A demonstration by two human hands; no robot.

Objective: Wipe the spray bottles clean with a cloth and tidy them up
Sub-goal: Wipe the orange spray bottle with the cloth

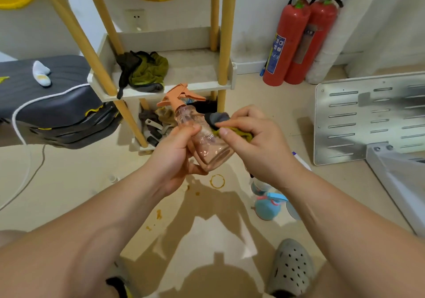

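Bottle (208,147) tilts in grip of left hand (176,159), right hand (259,150) pinching cloth (219,117) against it.

Storeroom corner; 2 fire extinguishers (287,39), rag shelf (195,67)

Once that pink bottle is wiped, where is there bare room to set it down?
The upper shelf is bare at right, between the heap of rags and the right post. The floor left of the ring stain is open too. Crowded: lower shelf, full of tools; floor by the blue bottles.
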